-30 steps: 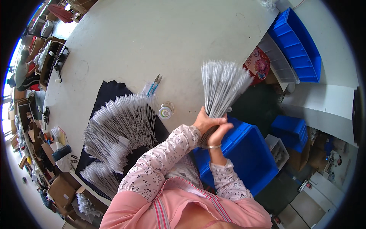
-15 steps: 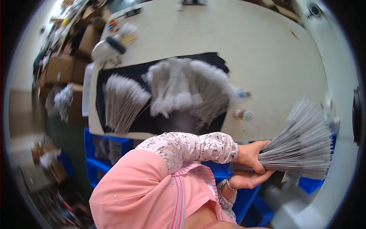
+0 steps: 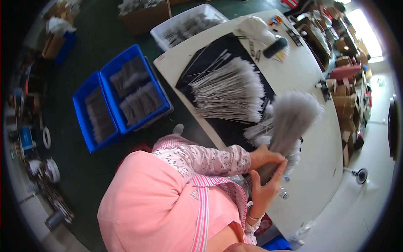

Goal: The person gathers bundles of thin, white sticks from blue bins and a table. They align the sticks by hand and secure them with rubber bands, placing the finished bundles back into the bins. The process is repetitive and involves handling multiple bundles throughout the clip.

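Bundle of thin grey rods point(image 3: 289, 122) is being held up over the white table point(image 3: 319, 168), fanning out toward its top end, lower end pinched between both hands. Motion blur on the fanned tips, so individual rods aren't resolvable.

Left hand point(image 3: 265, 157) is wrapping around the bundle's lower end from the left, fingers closed on it. Right hand point(image 3: 264, 189) is gripping from below, thumb pointing up along the stems, also clamped on the same bundle. Hands are touching each other at the grip. Bracelet point(image 3: 254, 217) is showing on the right wrist.

Behind the bundle, a black cloth point(image 3: 226, 128) is lying on the table with a larger spread of grey rods point(image 3: 228, 90) fanned across it, well apart from the held bundle. A smaller fluffy clump is sitting just beside the held bundle, partly hidden by it.

On the floor left of the table: two blue bins point(image 3: 115, 94) side by side, holding dark grey bundles. A clear bin point(image 3: 189, 23) with similar stock is sitting near the table's far corner.

Small metal cap-like item point(image 3: 284, 194) is lying on the table just beside the right hand.
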